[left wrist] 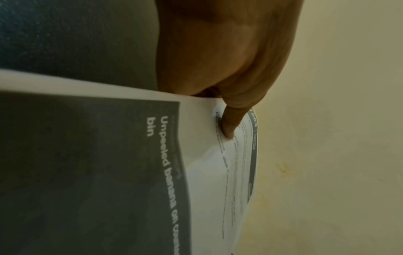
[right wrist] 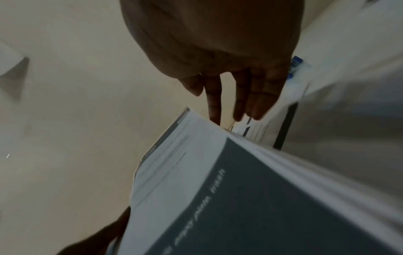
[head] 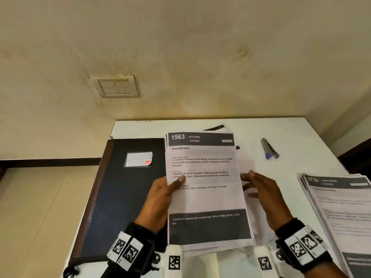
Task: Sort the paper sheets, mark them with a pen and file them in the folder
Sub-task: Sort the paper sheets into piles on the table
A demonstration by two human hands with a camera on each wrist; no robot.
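A stack of printed sheets, topped by the page "1563 Kitchen, Slice Banana", is raised at the middle of the white table. My left hand pinches its left edge, thumb on the top page. My right hand is at the stack's right edge with straight fingers against the sheets. A dark blue folder with a white label lies shut on the left. A grey pen with a blue cap lies at the back right. A second pile of sheets, headed "2732", lies at the right.
More loose sheets lie beneath and behind the held stack. A cream wall with a switch plate stands behind the table. The table's left edge runs just beside the folder.
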